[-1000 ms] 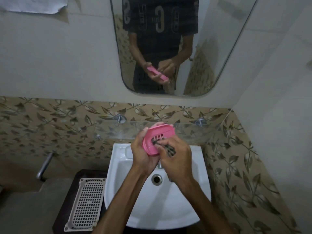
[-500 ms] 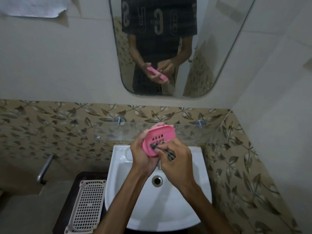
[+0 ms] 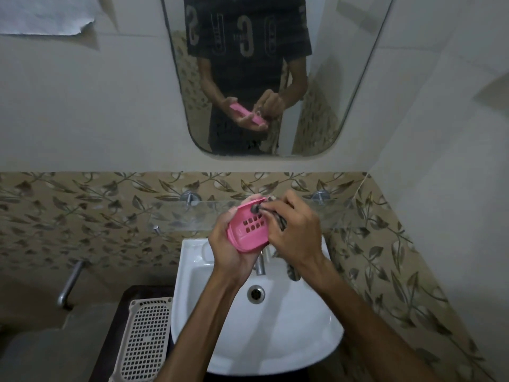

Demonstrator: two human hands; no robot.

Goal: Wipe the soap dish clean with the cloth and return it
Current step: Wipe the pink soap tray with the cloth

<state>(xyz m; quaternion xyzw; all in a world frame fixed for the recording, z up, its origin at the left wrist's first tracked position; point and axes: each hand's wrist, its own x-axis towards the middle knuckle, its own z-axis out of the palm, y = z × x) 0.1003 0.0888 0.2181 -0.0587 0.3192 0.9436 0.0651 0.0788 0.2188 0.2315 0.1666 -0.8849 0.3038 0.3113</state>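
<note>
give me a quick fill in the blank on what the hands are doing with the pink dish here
1. The left hand holds the pink ____ dish.
2. The right hand presses a dark ____ against the dish.
3. Both hands are above the white ____.
4. The cream grid tray lies to the ____ of the basin.

Missing words: soap; cloth; sink; left

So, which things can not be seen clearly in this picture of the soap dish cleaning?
- Cloth: head view, mostly hidden inside the right hand; only a dark bunch shows at the soap dish.
- Underside of the dish: covered by the left hand.
- Tap: its top is hidden behind both hands.
- Dirt on the dish: too small and dim to tell.
- White grid tray: cut off by the bottom edge.
</note>
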